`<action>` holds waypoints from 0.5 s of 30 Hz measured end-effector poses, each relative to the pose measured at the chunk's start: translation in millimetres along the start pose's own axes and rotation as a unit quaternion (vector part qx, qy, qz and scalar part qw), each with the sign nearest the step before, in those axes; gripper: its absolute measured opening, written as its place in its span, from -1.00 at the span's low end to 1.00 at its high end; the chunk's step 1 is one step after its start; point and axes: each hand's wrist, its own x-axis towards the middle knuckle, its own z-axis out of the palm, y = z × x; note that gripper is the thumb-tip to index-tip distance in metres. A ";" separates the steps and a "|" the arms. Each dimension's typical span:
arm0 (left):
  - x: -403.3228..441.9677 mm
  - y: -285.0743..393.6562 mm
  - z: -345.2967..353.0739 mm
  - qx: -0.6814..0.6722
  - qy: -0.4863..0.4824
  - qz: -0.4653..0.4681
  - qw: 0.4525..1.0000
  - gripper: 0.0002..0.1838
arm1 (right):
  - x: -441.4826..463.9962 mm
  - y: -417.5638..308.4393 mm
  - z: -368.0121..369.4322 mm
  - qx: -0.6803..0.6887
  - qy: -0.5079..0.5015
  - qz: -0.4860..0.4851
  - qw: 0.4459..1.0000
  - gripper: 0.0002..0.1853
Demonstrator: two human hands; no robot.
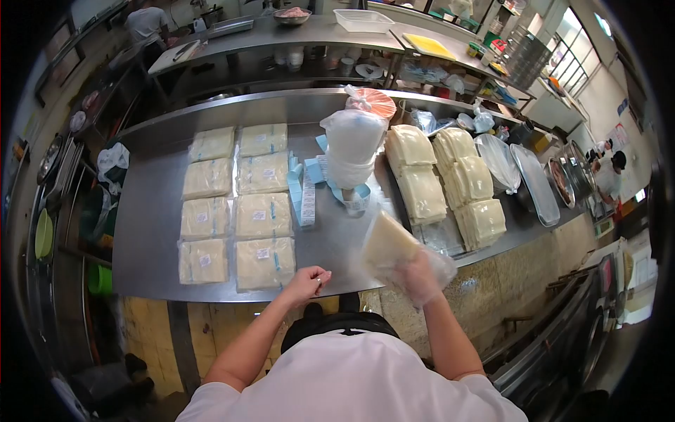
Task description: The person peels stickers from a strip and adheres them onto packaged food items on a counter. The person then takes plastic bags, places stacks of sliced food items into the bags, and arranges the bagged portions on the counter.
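Note:
My right hand (420, 278) grips a stack of pale square dough sheets (389, 239) over the table's front edge, with a clear plastic bag (441, 266) around the hand and part of the stack. My left hand (307, 285) is closed at the front edge, its fingers curled; what they may hold is hidden. Near it lies a bagged, labelled dough stack (265, 264), one of several packs in two columns on the left. Unlabelled dough stacks (424, 193) stand to the right. Blue-and-white label strips (304, 197) lie mid-table.
A tall white plastic-wrapped bundle (349, 144) stands at mid-table, an orange-topped bag (373, 103) behind it. Clear lids (534, 184) and metal bowls lie at the right end. A back counter (309, 36) carries a white basket (363, 21). Other people are in the background.

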 end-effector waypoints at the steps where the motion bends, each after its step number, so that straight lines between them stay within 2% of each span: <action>1: -1.3 0.5 -1.9 0.003 0.021 0.000 1.000 -0.72 | 2.0 -20.4 3.7 -0.181 -0.023 -0.070 0.981 -0.34; 2: -2.2 1.2 -3.3 0.006 0.043 0.000 0.999 -0.71 | 13.1 -27.1 26.8 -0.096 -0.007 -0.095 0.991 -0.34; 4: 3.9 0.2 -4.1 0.018 0.072 0.004 0.997 -0.71 | 41.3 5.0 59.2 -0.224 0.033 -0.187 0.956 -0.32; 5: 8.2 -2.0 -3.3 0.025 0.086 0.006 0.996 -0.71 | 68.3 60.3 74.4 -0.426 0.055 -0.245 0.869 -0.31; 7: 18.6 -15.0 0.9 0.086 0.114 0.058 0.988 -0.74 | 64.5 104.3 91.9 -0.611 0.067 -0.296 0.732 -0.28; 9: 17.1 -14.4 9.0 0.163 0.139 0.114 0.970 -0.73 | 40.5 120.0 103.7 -0.619 0.049 -0.300 0.724 -0.22; 11: -3.9 2.8 26.0 0.252 0.159 0.174 0.939 -0.67 | 30.1 130.7 91.9 -0.503 -0.068 -0.281 0.814 -0.24; 12: -10.0 7.1 30.5 0.340 0.152 0.220 0.902 -0.52 | 24.9 133.0 83.3 -0.439 -0.125 -0.265 0.849 -0.26; 15: -17.0 15.1 48.5 0.473 0.193 0.349 0.786 -0.40 | -12.3 99.2 64.4 -0.436 -0.030 -0.245 0.866 -0.41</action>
